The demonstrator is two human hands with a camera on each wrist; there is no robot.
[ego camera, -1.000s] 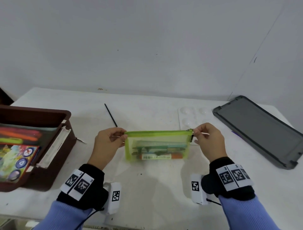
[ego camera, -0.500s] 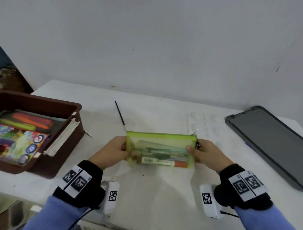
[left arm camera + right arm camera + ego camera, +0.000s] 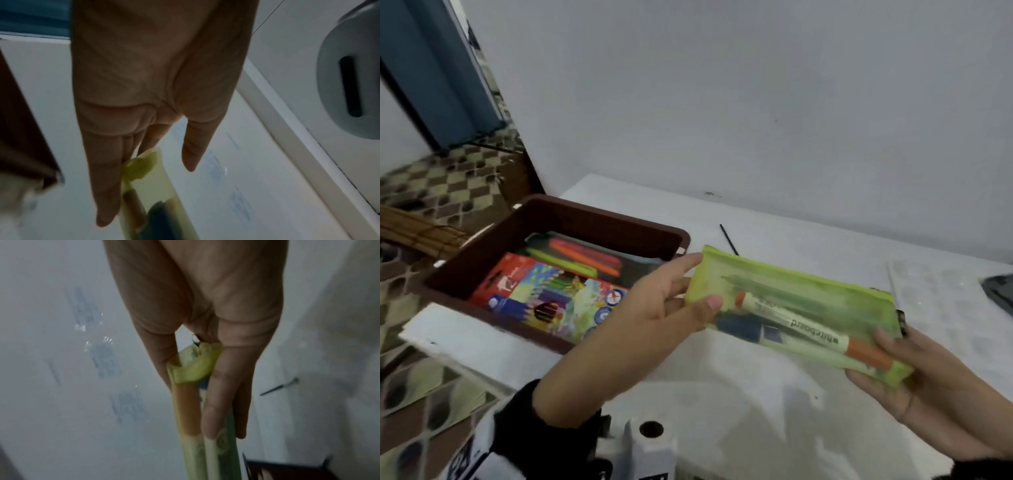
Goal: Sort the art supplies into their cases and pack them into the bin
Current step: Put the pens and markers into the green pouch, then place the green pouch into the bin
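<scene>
- Pouch [image 3: 796, 310]: translucent green, zip top, held in the air above the table [image 3: 774, 236], just right of the bin [image 3: 571, 219]; tilted, right end lower.
- Inside pouch: whiteboard marker [image 3: 811, 329] with orange ends, a dark blue marker below it, some green pens, blurred.
- Left hand [image 3: 654, 308]: holds the pouch's left end, thumb on the front face, fingers nearly straight behind it; the left wrist view shows the fingers [image 3: 107, 186] lying along the pouch edge.
- Right hand [image 3: 914, 387]: grips the pouch's right end from below, thumb on front, fingers underneath; the right wrist view shows thumb and fingers [image 3: 218, 410] pinching that end, zip pull by the palm.
- Bin: brown, at the table's left edge, holds a coloured-pencil box [image 3: 551, 301] and a case [image 3: 582, 257] with orange and yellow-green items.
- Thin black brush [image 3: 728, 239] lies near the table's back edge, behind the pouch.
- White palette [image 3: 941, 291] toward the right edge; dark tray [image 3: 1000, 291] at the far right, mostly cut off.
</scene>
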